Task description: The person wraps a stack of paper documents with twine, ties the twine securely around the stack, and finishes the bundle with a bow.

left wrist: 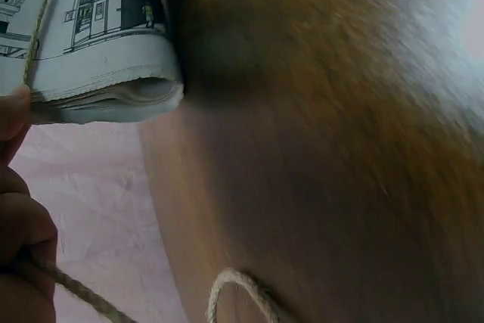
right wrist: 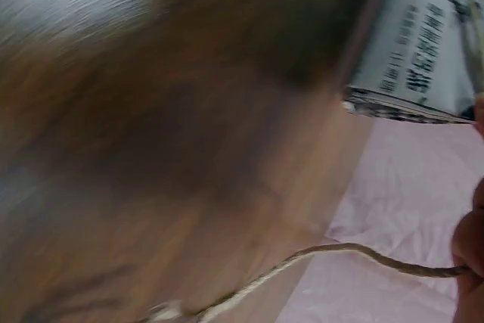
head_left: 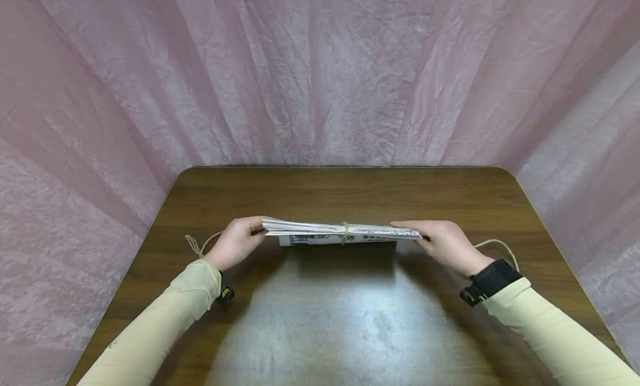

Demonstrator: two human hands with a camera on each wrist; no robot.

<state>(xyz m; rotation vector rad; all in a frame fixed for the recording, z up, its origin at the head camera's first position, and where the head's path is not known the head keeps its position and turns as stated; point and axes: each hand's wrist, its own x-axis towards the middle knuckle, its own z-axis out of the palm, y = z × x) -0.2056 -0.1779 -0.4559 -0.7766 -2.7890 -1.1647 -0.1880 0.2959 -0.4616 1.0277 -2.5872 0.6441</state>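
A folded newspaper bundle [head_left: 320,228] is seen nearly edge-on in the head view, with twine [head_left: 345,230] around its middle. My left hand [head_left: 239,239] grips its left end, and my right hand [head_left: 442,239] grips the right end. Printed drawings show on the newspaper bundle [left wrist: 113,28] in the left wrist view, where twine also runs lengthwise to a fingertip. Curled fingers [left wrist: 26,221] below hold a loose twine end [left wrist: 83,293]. In the right wrist view, printed characters cover the newspaper bundle [right wrist: 412,51], and another loose twine end [right wrist: 355,249] comes out of the right hand's fingers.
Beneath the hands lies a brown wooden table [head_left: 345,194] with rounded far corners and a bright glare near the front. Pink curtains [head_left: 320,86] hang behind it and at both sides. A black wrist strap [head_left: 495,277] circles the right wrist.
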